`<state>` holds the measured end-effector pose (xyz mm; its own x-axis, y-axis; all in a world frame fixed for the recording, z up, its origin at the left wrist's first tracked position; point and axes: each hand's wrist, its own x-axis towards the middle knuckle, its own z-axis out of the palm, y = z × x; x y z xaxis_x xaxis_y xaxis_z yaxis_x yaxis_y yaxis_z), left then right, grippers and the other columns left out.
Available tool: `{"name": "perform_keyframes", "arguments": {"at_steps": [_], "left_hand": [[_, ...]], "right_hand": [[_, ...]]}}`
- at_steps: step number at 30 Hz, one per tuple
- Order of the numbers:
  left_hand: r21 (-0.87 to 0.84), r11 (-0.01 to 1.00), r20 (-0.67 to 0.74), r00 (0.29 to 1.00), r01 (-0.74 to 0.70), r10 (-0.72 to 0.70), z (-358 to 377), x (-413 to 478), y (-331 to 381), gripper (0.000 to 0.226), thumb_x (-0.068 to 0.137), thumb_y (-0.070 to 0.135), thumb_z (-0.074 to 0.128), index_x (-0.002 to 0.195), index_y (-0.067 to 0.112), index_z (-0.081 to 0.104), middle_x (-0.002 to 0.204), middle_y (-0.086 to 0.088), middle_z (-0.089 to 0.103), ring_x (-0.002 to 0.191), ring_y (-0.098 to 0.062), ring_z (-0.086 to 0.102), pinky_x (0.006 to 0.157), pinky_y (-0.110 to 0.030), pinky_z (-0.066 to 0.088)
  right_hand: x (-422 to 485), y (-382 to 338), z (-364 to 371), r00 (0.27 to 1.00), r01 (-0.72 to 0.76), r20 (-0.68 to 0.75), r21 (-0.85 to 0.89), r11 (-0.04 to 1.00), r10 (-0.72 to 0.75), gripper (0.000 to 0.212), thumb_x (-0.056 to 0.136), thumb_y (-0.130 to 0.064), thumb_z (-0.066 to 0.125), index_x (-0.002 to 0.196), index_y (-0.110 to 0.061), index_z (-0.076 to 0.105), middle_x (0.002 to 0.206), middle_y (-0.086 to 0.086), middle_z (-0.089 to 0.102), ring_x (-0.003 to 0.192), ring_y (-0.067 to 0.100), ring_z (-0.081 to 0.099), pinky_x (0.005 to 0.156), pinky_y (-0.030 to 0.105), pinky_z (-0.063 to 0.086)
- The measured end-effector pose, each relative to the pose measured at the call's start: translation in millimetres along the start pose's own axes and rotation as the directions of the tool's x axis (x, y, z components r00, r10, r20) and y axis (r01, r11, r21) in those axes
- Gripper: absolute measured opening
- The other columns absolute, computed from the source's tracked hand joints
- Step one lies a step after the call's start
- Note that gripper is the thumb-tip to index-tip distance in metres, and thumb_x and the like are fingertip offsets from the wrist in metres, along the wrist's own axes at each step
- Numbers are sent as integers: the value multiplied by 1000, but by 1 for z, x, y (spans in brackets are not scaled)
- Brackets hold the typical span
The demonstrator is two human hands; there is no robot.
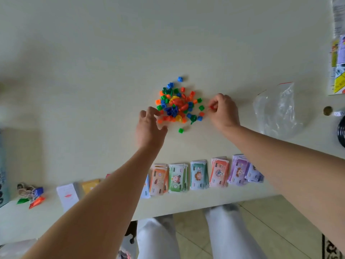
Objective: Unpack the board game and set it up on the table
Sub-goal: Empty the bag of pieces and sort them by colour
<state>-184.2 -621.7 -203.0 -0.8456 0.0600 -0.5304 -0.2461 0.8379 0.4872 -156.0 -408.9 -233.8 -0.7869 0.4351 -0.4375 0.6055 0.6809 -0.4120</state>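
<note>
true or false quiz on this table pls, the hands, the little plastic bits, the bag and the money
1. The right hand pinches a small red plastic piece. True.
2. The pile of small coloured plastic pieces lies between the two hands. True.
3. The clear plastic zip bag is stuffed with pieces. False: it looks empty, right of the pile.
4. The stacks of paper play money line the cream table's far edge. False: they line the near edge.
5. The left hand grips a money stack. False: its fingers are spread at the pile's left edge, holding nothing.
</note>
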Motion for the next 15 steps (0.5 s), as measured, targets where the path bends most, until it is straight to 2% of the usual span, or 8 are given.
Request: {"name": "perform_keyframes", "arguments": {"at_steps": [2, 4, 6, 8, 11, 13, 15], "left_hand": [[33, 998, 6, 999, -44, 44, 4, 4, 0, 29, 78, 12, 72, 104, 16, 60, 102, -1, 57, 82, -17, 54, 66, -25, 38], [65, 995, -11, 997, -71, 72, 6, 7, 0, 18, 80, 13, 69, 97, 17, 65, 97, 0, 62, 83, -20, 58, 68, -27, 41], [57, 997, -26, 998, -61, 63, 5, 11, -1, 11, 82, 16, 67, 93, 17, 68, 93, -1, 64, 81, -21, 59, 67, -28, 42], [-7, 1000, -26, 1000, -8, 8, -1, 13, -5, 16, 82, 16, 65, 98, 15, 67, 93, -2, 62, 78, -17, 54, 66, -26, 37], [-53, 999, -9, 1000, 5, -5, -11, 14, -13, 31, 78, 6, 62, 108, 15, 62, 93, -1, 61, 79, -15, 55, 67, -22, 35], [-64, 998, -1, 1000, -3, 3, -15, 14, -17, 33, 76, 1, 60, 105, 16, 64, 91, -1, 62, 77, -16, 58, 61, -18, 36], [-132, 991, 6, 1000, 27, -27, -18, 14, -18, 31, 76, -1, 59, 101, 17, 65, 89, 0, 63, 71, -11, 56, 56, -8, 36]], "right_hand": [[-3, -3, -3, 997, -79, -9, 155, 985, 82, 7, 80, -9, 61, 87, -10, 61, 85, 6, 64, 77, 22, 57, 70, 29, 43], [-7, -7, -6, 985, -171, 64, 357, 918, 158, 0, 84, -15, 57, 84, -15, 58, 74, -1, 59, 66, 16, 54, 64, 26, 41], [-7, -15, -13, 971, -239, 141, 505, 830, 193, 16, 86, -16, 47, 74, -17, 57, 63, -2, 52, 52, 12, 48, 54, 24, 37], [-5, -24, -18, 944, -329, 233, 614, 718, 234, 28, 86, -6, 37, 66, -11, 55, 59, 3, 48, 43, 12, 42, 45, 23, 32], [-1, -39, -23, 919, -394, 292, 661, 639, 265, 31, 85, -1, 32, 63, -9, 52, 60, 6, 53, 42, 13, 44, 43, 22, 32], [3, -46, -24, 924, -383, 286, 661, 645, 256, 30, 84, 2, 31, 63, -9, 51, 60, 6, 52, 40, 12, 42, 41, 20, 31], [6, -51, -23, 931, -363, 285, 656, 662, 228, 31, 85, 2, 33, 62, -11, 51, 57, 3, 48, 41, 10, 38, 41, 20, 28]]}}
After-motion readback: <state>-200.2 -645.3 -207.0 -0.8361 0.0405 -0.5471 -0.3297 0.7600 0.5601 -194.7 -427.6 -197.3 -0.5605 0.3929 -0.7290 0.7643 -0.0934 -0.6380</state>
